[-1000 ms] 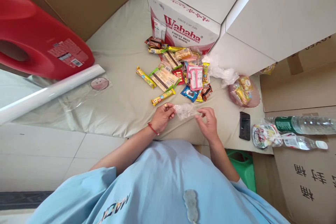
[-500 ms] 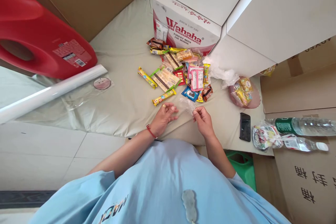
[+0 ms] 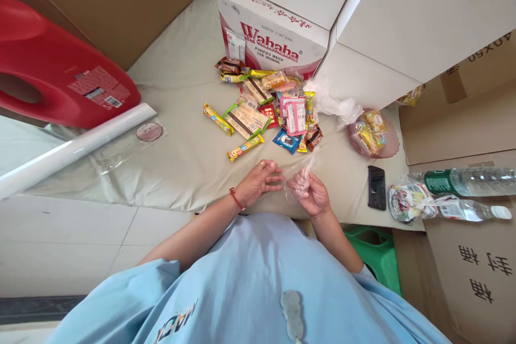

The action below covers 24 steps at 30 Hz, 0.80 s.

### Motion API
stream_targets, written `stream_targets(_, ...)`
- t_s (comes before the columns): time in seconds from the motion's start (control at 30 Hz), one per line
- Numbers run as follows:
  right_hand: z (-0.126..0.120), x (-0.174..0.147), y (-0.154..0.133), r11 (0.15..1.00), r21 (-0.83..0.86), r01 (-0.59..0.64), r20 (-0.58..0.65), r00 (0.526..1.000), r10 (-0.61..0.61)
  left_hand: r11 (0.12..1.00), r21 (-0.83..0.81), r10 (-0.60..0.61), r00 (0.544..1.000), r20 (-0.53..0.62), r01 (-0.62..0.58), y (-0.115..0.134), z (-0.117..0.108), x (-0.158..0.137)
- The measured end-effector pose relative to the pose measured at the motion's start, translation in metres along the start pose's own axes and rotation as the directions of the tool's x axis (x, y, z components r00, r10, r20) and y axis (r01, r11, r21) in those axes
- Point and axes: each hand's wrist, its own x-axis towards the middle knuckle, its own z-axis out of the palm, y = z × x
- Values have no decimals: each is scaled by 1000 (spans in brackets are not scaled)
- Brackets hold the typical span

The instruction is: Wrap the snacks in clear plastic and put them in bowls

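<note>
A crumpled clear plastic bag [image 3: 300, 181] is gathered in my right hand [image 3: 316, 196], its fingers curled round the film. Just left of it, my left hand [image 3: 260, 183] has its fingers apart and nothing in them, fingertips close to the bag's edge. Beyond both hands lies a heap of wrapped snacks: a yellow snack stick [image 3: 245, 148], a blue packet [image 3: 286, 141], a pink packet [image 3: 296, 117] and a green-edged wafer packet [image 3: 245, 120]. More white plastic film [image 3: 336, 105] lies right of the heap.
A Wahaba-style water carton [image 3: 274, 37] stands behind the heap. To the right are a pink bowl [image 3: 393, 142] with snacks, a phone [image 3: 377, 188] and bottles [image 3: 479, 181]. A red jug [image 3: 72, 64] and white roll [image 3: 80, 145] lie left. A green stool [image 3: 374, 252] stands below.
My right hand has turned palm up and gathered the clear bag, drawing it nearer my body. My left hand has shifted slightly right, fingers spread. The camera view has shifted a little.
</note>
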Motion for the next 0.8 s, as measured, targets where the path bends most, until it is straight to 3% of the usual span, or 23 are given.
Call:
stream_targets(0.1,2,-2,9,999,1,-46,48,998,46,997,-8,-76,990,116,77,-2,12,2)
stream_targets(0.2,9,-5,23,993,-16,-116,190,975,117,994,-59,-86,984,159,96,-3,22,12)
stream_targets(0.3,11,-11,30,994,-31,-104,309,945,109,988,-46,-133,970,202,145,2,22,26)
stream_targets(0.4,2,-18,30,995,-80,-58,329,941,81,989,21,-147,975,168,146,8,16,35)
stream_targets(0.53,-14,-25,25,969,-246,-10,312,946,89,997,42,-64,996,69,61,17,14,33)
stream_targets(0.67,-18,-21,21,820,-568,66,309,941,138,963,269,3,995,102,-31,28,30,16)
stream_targets(0.8,-21,-10,25,655,-747,112,245,963,115,735,630,178,968,179,-251,30,47,4)
